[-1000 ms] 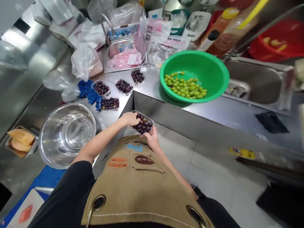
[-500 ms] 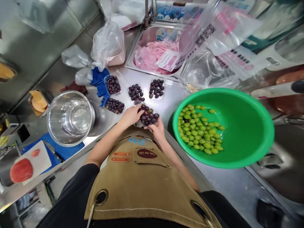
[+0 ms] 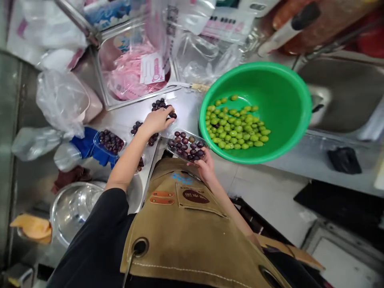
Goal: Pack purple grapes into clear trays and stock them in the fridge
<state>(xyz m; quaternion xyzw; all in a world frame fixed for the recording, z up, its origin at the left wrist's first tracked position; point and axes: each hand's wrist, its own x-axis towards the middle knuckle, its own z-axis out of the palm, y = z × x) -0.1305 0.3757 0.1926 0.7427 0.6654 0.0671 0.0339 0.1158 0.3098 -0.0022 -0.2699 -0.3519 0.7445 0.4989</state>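
Note:
A clear plastic box (image 3: 172, 153) of dark grapes (image 3: 183, 145) is tilted in front of the apron, with my right hand (image 3: 205, 166) closed on its right side. My left hand (image 3: 156, 121) reaches across to another box of dark grapes (image 3: 158, 104) farther back. Its thumb and fingers curl around dark grapes there, and the hand hides part of that box. Beside my left forearm lie more boxed dark grapes (image 3: 137, 127), partly covered by the arm. A further filled box (image 3: 111, 141) stands on the blue cloth (image 3: 88, 141).
At the right, a large green basin (image 3: 288, 120) holds many green grapes (image 3: 237, 128) and one dark one. Behind stands a sink (image 3: 105, 90) with pink plastic packaging (image 3: 132, 74). A steel bowl (image 3: 70, 212) is at lower left, plastic bags (image 3: 57, 96) at back left.
My left hand has left the near box and moved to a box farther back. My right hand still holds the near box, now tilted. The view has swung right.

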